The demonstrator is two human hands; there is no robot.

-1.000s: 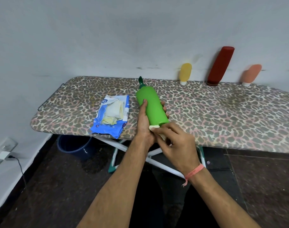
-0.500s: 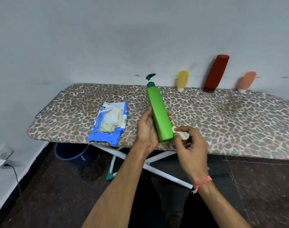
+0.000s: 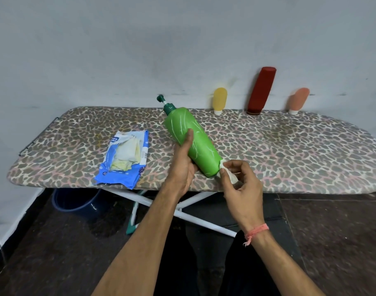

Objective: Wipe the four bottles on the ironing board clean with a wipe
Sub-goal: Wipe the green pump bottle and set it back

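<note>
My left hand [image 3: 182,165] grips a green pump bottle [image 3: 192,138], tilted with its dark green pump pointing up and away, above the near edge of the leopard-print ironing board [image 3: 289,150]. My right hand [image 3: 241,184] pinches a small crumpled white wipe [image 3: 228,174] against the bottle's lower end. At the board's far edge, leaning on the wall, stand a yellow bottle [image 3: 219,101], a tall dark red bottle [image 3: 261,90] and a peach bottle [image 3: 298,101], each upside down on its cap.
An open blue pack of wipes [image 3: 124,159] lies on the board to the left of the green bottle. Under the board are white crossed legs [image 3: 182,207] and a dark blue bucket [image 3: 75,201] on a dark floor. A grey wall runs behind.
The green bottle has tilted left and turned in my left hand, its broad face now toward me. My right hand with the wipe stays at the bottle's lower end.
</note>
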